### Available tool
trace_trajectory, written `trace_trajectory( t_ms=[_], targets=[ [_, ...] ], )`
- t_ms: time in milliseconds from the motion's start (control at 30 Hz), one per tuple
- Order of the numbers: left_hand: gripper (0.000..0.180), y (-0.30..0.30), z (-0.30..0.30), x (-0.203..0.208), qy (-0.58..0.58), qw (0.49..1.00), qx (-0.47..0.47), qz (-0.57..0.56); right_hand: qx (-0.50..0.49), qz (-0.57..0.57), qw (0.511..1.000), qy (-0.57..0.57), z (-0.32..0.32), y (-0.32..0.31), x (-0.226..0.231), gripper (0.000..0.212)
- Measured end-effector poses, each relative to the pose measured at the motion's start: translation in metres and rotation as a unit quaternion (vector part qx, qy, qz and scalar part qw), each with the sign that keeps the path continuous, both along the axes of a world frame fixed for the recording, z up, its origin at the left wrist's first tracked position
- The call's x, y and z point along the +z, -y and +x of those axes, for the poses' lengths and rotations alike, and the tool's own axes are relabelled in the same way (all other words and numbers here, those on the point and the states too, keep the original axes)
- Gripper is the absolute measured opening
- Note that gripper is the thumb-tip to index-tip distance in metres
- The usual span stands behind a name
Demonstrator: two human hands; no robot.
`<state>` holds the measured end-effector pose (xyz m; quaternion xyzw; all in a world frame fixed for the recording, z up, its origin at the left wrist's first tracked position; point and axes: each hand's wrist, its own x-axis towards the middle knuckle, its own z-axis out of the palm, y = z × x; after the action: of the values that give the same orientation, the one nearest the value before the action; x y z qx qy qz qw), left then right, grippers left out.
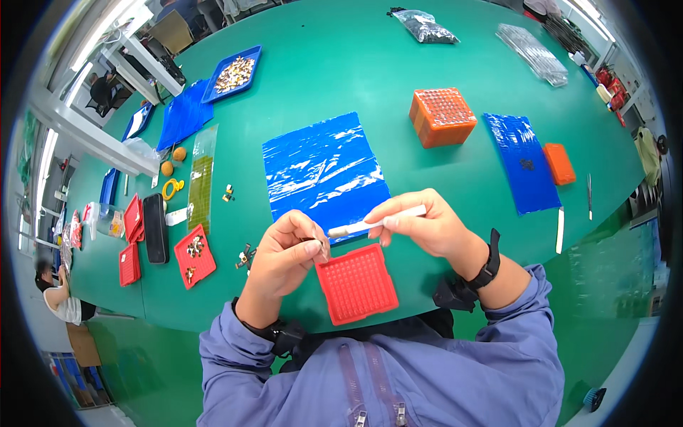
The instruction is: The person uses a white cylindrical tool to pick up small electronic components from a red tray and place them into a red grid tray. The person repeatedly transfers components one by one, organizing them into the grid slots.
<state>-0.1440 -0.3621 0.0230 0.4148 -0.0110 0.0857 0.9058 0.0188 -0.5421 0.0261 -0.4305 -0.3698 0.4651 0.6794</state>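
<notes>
My right hand (427,226) is closed around a white pen-shaped tool (360,225) with a greyish tip. The tool lies nearly level, its tip pointing left toward my left hand (286,255). There, thumb and fingers pinch a small, thin, clear-looking piece (324,250) whose kind is too small to make out. Whether the tip touches this piece, I cannot tell. Just below both hands a red gridded tray (359,286) lies near the table's front edge. Beyond them a shiny blue sheet (316,171) is spread on the green table.
Left of me are a red tray with small parts (201,269), a black case (155,228) and yellow scissors (171,188). A blue tray of small parts (245,65) is farther back. On the right stand stacked orange trays (441,128); tweezers (590,198) lie near the edge.
</notes>
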Motion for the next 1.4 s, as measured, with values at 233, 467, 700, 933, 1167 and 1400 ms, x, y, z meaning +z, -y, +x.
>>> trace_trajectory(
  t_ms=[233, 467, 700, 933, 1167, 1400],
  targets=[
    [0.008, -0.003, 0.001, -0.012, 0.019, 0.997, -0.041, -0.066, 0.011, -0.024, 0.996, -0.087, -0.001, 0.000, -0.002, 0.018],
    [0.009, 0.001, 0.000, -0.016, -0.005, 0.996, -0.056, -0.071, 0.032, 0.008, 0.991, -0.128, -0.003, -0.001, -0.007, 0.018],
    [0.008, 0.002, 0.000, -0.016, 0.014, 0.997, -0.062, -0.045, 0.061, -0.073, 0.994, 0.048, 0.006, 0.002, 0.007, 0.018],
    [0.007, 0.003, -0.002, -0.018, -0.012, 0.998, -0.065, 0.012, 0.063, -0.106, 0.988, 0.096, 0.007, 0.002, 0.012, 0.017],
    [0.007, 0.003, -0.002, -0.017, -0.009, 0.997, -0.073, 0.026, 0.153, -0.182, 0.969, 0.072, 0.008, 0.002, 0.015, 0.016],
    [0.008, 0.004, -0.004, -0.016, -0.024, 0.996, -0.078, 0.045, 0.161, -0.199, 0.967, 0.016, 0.005, 0.003, 0.020, 0.012]
  ],
)
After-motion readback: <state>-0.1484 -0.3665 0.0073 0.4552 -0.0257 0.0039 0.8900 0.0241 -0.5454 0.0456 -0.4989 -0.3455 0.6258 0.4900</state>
